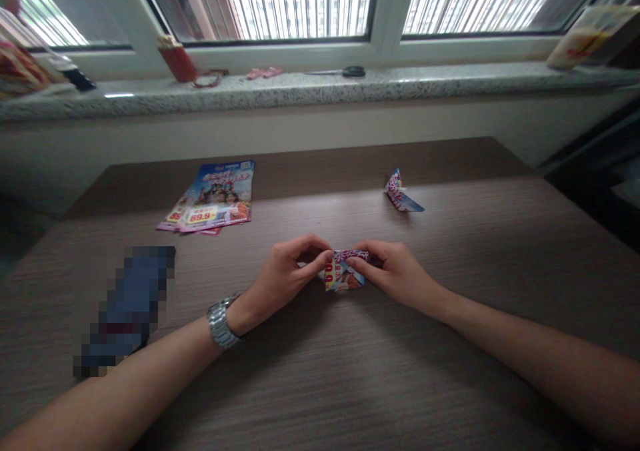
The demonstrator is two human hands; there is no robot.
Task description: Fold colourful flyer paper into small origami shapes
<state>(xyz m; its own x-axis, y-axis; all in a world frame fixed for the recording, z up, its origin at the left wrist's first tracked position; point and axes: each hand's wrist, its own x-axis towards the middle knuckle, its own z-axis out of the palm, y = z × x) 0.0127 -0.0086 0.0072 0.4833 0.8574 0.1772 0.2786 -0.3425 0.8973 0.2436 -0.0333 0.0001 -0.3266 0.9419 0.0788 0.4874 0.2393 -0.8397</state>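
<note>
A small folded piece of printed paper (345, 277) is held between both hands over the middle of the table. My left hand (295, 264), with a metal watch on the wrist, pinches its upper left corner between thumb and fingers. My right hand (393, 267) grips the upper right corner, its thumb lying across the front. Red figures and a food picture show on the paper. Beyond my right hand, a folded paper shape (399, 194) of similar print rests on the table, one flap sticking out to the right.
Printed flyers (220, 194) lie stacked at the table's back left. A pixelated dark blue object (133, 304) is beside my left forearm. On the granite windowsill (410, 81) are a red case (179, 61), pink items (264, 73) and a dark-handled tool (353, 71).
</note>
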